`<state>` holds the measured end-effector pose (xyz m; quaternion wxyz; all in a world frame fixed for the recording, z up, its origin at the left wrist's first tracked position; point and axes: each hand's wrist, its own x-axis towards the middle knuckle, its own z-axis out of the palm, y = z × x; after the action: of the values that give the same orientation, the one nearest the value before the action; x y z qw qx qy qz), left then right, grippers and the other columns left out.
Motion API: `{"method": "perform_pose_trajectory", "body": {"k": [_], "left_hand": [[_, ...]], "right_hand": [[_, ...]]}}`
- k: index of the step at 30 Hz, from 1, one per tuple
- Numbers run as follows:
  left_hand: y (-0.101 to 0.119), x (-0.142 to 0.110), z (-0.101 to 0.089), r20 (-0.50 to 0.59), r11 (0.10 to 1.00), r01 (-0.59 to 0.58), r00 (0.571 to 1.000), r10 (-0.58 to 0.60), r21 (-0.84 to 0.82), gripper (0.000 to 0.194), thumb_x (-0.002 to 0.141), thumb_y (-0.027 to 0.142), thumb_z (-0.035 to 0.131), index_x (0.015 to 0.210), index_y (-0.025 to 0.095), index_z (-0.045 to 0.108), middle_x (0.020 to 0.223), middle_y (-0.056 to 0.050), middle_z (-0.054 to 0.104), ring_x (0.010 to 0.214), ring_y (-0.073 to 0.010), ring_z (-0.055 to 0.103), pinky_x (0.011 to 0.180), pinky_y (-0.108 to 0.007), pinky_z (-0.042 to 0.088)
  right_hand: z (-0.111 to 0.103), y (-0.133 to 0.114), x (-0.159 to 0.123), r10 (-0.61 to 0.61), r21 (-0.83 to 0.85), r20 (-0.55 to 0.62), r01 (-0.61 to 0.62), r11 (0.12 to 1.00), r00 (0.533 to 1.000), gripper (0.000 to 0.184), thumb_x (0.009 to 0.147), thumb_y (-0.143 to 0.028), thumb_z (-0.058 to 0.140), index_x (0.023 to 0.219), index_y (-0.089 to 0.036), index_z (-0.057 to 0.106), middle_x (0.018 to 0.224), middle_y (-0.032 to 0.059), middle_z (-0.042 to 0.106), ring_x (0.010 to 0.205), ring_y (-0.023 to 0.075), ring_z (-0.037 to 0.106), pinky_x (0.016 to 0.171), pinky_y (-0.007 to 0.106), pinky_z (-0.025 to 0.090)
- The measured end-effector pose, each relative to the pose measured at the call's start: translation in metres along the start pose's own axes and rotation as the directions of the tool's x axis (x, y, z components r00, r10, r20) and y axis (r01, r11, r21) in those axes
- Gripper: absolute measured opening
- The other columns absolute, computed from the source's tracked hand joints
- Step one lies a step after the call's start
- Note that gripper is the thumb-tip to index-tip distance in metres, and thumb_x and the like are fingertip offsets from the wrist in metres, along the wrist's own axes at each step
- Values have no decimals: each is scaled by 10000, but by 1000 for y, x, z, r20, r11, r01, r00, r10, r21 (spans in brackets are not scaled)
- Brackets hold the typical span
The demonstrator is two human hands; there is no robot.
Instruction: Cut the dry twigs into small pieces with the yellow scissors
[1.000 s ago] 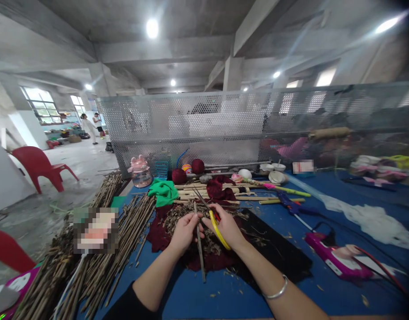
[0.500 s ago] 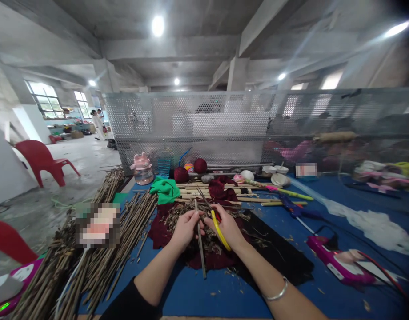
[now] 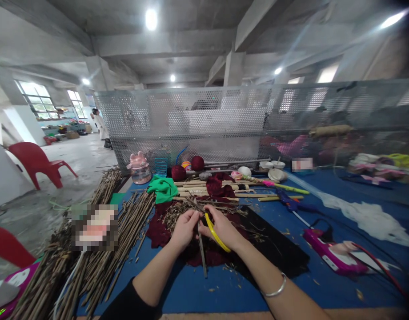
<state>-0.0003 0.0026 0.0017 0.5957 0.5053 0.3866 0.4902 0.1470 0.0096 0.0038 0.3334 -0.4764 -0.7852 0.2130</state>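
Note:
My left hand (image 3: 185, 227) is closed on a thin dry stick (image 3: 202, 255), whose lower end points down toward me. Yellow-handled scissors (image 3: 215, 233) sit in my right hand (image 3: 224, 226), their dark blades reaching to the stick just above my left fingertips. Whether the blades touch the stick I cannot tell. Under both hands a heap of dry leaf and bark scraps (image 3: 174, 215) lies on a dark red cloth (image 3: 157, 233). Beside it, on the right, is a black cloth (image 3: 281, 249).
Bundles of dry sticks (image 3: 124, 249) lie along the left. A green cloth (image 3: 162, 189), a pink-lidded jar (image 3: 140, 168) and dark red yarn balls (image 3: 197, 163) stand at the back before a perforated metal screen (image 3: 187, 115). To the right are a blue glue gun (image 3: 291, 202) and a magenta power strip (image 3: 331, 255).
The scissors' blades have swung lower and leftward, across the top of the stick. Both hands stay close together. The view has shifted slightly, and a distant person has moved.

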Motion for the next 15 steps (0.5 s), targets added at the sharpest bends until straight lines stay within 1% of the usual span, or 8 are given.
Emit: {"method": "perform_pose_trajectory", "body": {"k": [7,11,15], "left_hand": [[1,-2,3,18,999,-21,1000,22,-32,388,712,524,513,776,142,497,496,48,503,317,-42,406,328,-165,336],[0,-2,4,25,997,-25,999,27,-71,394,703,532,521,769,145,485,515,46,519,322,-46,418,330,-170,350],[-2,-2,5,38,998,-25,999,27,-54,361,711,504,530,740,147,484,497,55,499,327,-48,418,319,-168,353]], "right_hand": [[4,1,0,-45,25,-17,45,999,999,616,671,-407,619,1192,-174,387,1144,107,502,1025,223,482,869,350,377],[4,1,1,-90,42,-9,90,995,996,645,668,-445,624,1199,-173,381,1147,110,497,1035,229,475,886,362,370],[5,-1,1,-134,60,-43,137,989,990,620,694,-482,594,1189,-168,392,1128,117,509,1008,227,493,866,347,380]]}}
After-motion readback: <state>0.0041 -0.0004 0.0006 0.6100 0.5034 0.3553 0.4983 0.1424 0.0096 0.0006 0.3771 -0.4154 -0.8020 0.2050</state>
